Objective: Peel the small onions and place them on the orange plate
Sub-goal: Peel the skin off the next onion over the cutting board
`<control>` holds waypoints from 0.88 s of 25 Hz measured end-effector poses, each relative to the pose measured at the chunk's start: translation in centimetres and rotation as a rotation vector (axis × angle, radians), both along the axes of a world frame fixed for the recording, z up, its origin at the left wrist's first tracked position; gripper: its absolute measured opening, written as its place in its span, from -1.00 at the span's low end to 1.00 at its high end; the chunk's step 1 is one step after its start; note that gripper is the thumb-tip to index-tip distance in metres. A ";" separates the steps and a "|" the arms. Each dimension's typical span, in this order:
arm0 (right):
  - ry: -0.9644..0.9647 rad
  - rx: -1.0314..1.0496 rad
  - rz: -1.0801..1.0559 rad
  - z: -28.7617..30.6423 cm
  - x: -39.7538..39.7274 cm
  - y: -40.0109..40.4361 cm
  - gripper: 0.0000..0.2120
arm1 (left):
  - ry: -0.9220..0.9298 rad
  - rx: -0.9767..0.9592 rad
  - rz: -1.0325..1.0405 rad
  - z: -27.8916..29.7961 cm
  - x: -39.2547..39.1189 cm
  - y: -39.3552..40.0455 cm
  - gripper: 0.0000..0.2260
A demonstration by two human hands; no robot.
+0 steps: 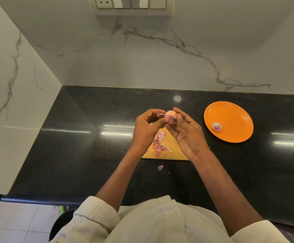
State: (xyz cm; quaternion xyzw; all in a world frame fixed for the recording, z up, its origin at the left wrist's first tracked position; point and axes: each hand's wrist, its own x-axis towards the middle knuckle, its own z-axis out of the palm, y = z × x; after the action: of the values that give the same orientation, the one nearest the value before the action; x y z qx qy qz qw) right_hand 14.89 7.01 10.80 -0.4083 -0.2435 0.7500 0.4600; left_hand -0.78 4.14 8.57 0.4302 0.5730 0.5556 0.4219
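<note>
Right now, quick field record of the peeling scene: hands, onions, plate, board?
left hand: gripping the held onion, thumb on it
right hand: fingertips picking at its skin
held onion: partly peeled, above the cutting board
orange plate: one peeled onion on it
peels: piled on the board, one scrap on the black counter

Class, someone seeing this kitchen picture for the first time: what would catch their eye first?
Probably the orange plate on the black counter, at right, with one peeled onion on it. Then the left hand and right hand, together holding a small onion above a cutting board littered with peelings.
</note>
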 end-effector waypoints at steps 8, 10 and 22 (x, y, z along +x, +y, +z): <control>-0.022 0.041 0.025 0.4 0.1 0.1 -0.60 | -0.010 0.011 0.064 0.3 -0.3 -0.2 -0.83; -0.027 0.055 0.018 0.6 0.1 0.0 -0.56 | -0.006 0.014 0.060 0.4 -0.3 -0.2 -0.85; -0.408 0.287 0.016 -0.2 0.2 -0.4 -0.66 | -0.019 -0.080 -0.021 0.5 0.3 -0.3 -0.84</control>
State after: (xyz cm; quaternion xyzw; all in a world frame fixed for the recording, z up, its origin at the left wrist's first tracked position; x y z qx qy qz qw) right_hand 15.09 6.64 10.64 -0.4798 -0.4386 0.6135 0.4484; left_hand -0.52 3.84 9.11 0.4137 0.5862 0.5317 0.4501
